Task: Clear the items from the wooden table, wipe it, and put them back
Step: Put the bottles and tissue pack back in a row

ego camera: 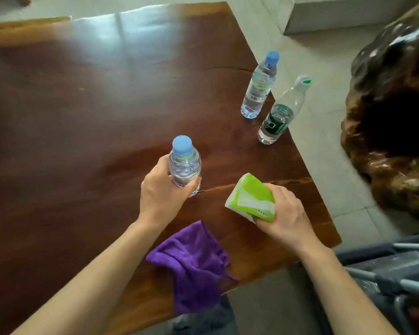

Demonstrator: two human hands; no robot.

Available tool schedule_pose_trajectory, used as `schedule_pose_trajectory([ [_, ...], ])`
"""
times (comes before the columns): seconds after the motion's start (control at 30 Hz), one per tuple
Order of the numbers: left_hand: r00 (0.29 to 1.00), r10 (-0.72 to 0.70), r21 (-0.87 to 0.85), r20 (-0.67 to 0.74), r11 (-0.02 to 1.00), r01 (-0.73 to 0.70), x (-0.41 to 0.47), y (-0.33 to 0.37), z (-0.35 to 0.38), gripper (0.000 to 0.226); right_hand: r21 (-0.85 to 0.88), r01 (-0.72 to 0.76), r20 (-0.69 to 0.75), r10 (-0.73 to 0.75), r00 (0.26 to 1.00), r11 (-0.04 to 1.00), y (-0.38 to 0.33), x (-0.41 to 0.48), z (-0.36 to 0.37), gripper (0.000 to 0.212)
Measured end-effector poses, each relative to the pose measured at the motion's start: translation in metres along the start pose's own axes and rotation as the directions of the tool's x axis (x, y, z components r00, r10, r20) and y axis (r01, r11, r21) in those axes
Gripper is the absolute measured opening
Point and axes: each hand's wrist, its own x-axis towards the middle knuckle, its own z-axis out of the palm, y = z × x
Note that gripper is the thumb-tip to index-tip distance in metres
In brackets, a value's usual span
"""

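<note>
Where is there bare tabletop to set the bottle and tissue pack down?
The wooden table is bare left of the left hand and across its far half. Crowded: the right edge with two standing bottles, and the near edge under the purple cloth.

Your left hand [163,192] covers the lower body of the blue-capped bottle [184,163], so its base barely shows. Your right hand [284,216] hides the near end of the green tissue pack [250,198], whose print is too small to read. The worktop [82,105] runs off the left edge. The purple cloth [194,264] droops over the near edge, its lower part blurred.
</note>
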Motion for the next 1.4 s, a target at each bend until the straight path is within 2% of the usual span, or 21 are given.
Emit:
schedule_pose_trajectory([
  [0.33, 0.969, -0.133, -0.059, -0.207, 0.991, 0.123, 0.049, -0.041, -0.054, 0.055, -0.005, 0.268, 0.079, -0.267, 0.961, 0.963, -0.089, 0.112, 0.017, 0.074],
  [0.6, 0.953, -0.170, -0.064, -0.251, 0.985, 0.159, 0.111, -0.049, -0.045, 0.056, -0.073, 0.434, 0.217, -0.410, 0.886, 0.898, -0.112, 0.219, 0.027, 0.074],
  [0.77, 0.946, -0.192, -0.039, -0.261, 0.981, 0.189, 0.125, -0.054, -0.037, 0.056, -0.065, 0.485, 0.302, -0.446, 0.843, 0.872, -0.114, 0.252, 0.034, 0.078],
  [1.07, 0.948, -0.195, -0.015, -0.253, 0.980, 0.198, 0.127, -0.066, -0.030, 0.058, -0.120, 0.511, 0.442, -0.415, 0.795, 0.851, -0.112, 0.273, 0.042, 0.095],
  [1.23, 0.967, -0.214, -0.030, -0.137, 0.977, 0.212, 0.114, -0.073, -0.033, 0.074, -0.147, 0.513, 0.362, -0.436, 0.824, 0.846, -0.107, 0.252, 0.029, 0.114],
  [1.3, 0.966, -0.230, 0.024, -0.120, 0.972, 0.235, 0.102, -0.076, -0.034, 0.078, -0.130, 0.499, 0.283, -0.450, 0.847, 0.857, -0.104, 0.235, 0.021, 0.109],
  [1.4, 0.960, -0.222, 0.132, -0.171, 0.960, 0.245, 0.076, -0.077, -0.039, 0.070, -0.117, 0.481, 0.142, -0.465, 0.874, 0.869, -0.096, 0.202, 0.012, 0.087],
])
